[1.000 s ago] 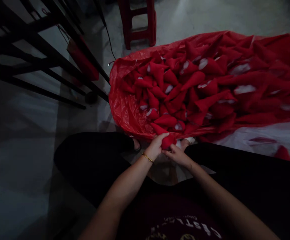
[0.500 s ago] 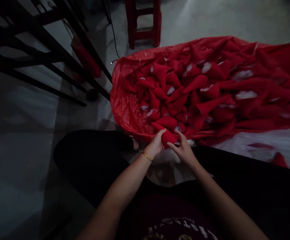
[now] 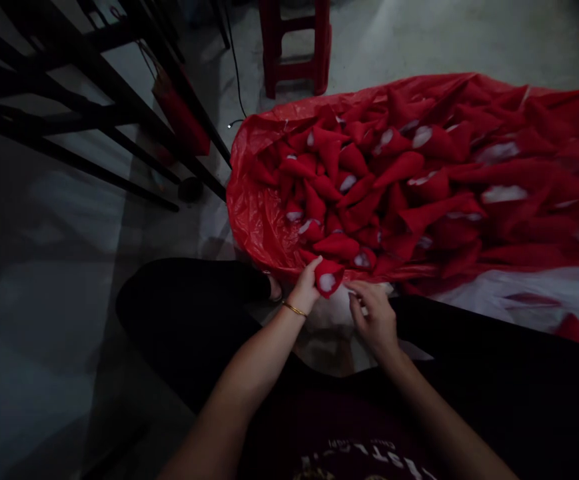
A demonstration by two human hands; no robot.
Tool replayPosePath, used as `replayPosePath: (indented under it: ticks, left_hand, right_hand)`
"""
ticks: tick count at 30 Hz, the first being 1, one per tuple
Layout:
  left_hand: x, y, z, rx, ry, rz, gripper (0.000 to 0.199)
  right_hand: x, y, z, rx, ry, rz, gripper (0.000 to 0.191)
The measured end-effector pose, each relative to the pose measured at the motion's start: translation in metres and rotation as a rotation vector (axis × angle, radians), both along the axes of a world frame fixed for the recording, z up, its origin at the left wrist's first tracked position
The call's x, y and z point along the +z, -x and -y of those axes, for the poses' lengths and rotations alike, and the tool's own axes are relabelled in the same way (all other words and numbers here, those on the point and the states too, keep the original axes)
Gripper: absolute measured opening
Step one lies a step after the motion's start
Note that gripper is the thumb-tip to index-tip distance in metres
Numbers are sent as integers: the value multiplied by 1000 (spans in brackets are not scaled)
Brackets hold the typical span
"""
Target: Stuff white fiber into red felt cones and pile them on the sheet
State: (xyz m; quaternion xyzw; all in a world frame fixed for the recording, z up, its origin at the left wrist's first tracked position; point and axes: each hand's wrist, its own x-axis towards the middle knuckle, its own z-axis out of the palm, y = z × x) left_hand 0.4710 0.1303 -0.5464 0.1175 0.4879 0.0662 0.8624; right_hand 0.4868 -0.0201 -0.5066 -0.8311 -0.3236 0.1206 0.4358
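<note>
My left hand is closed round a small red fabric cone, whose open end faces me and shows white stuffing. Just to its right is my right hand, apart from the cone, with its fingers curled in together; a pale bit shows between them, too dim to name. Below the hands, between my legs, lies a white fluffy mass. Beyond the hands, a heap of similar red cones, many with white filling at their open ends, lies on a red plastic sheet or bag.
A red plastic stool stands behind the heap. Dark metal frame legs rise on the left, with a red bag beside them. A thin cable runs down to the floor. Translucent white plastic lies at the right.
My right hand has come off the red cone and drawn to the right, its fingers curling. The cone has turned in my left hand, so its white-filled opening now shows.
</note>
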Motion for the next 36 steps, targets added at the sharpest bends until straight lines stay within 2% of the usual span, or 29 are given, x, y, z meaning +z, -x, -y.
replayPosePath:
  ticks: [2, 3, 7, 10, 12, 14, 17, 20, 23, 25, 27, 29, 32, 36]
  left_hand:
    - [1, -1, 1, 0, 18, 19, 12]
    - [2, -2, 2, -8, 22, 33, 13]
    - [8, 0, 10, -79, -40, 82, 21]
    - [8, 3, 19, -127, -139, 94, 22]
    - [6, 5, 24, -142, -177, 77, 23]
    - [2, 6, 26, -144, -199, 68, 26]
    - [-3, 6, 23, -102, -235, 6, 21]
    - [-5, 5, 16, -77, -229, -73, 8]
    - [-3, 4, 15, -110, -195, -47, 2]
    - [0, 4, 18, -122, -172, -15, 8]
    - [4, 3, 22, -112, -157, 3, 7]
    - [8, 3, 27, -88, -133, 19, 8]
    - [12, 5, 36, -63, -60, 76, 22]
    - [8, 6, 42, -36, -27, 67, 15]
  right_hand:
    - [2, 6, 3, 231, 93, 100, 41]
    - [-1, 8, 3, 297, 159, 126, 46]
    - [-24, 8, -1, 358, 418, 177, 50]
    - [-35, 6, -5, 441, 496, 144, 50]
    - [-37, 7, -8, 464, 513, 73, 50]
    - [-33, 8, -11, 440, 495, -27, 48]
    - [-20, 8, -9, 352, 303, -156, 37]
    - [-2, -2, 2, 133, 103, -192, 25]
    - [8, -18, 9, -118, 40, -125, 26]
    - [5, -24, 6, -130, 13, -70, 41]
    - [-6, -23, -2, -62, 13, -42, 48]
    - [-19, -16, -10, -15, 27, -42, 37]
    - [-37, -4, -18, -41, 4, -43, 18]
    - [-42, 1, -19, -43, -46, -87, 19]
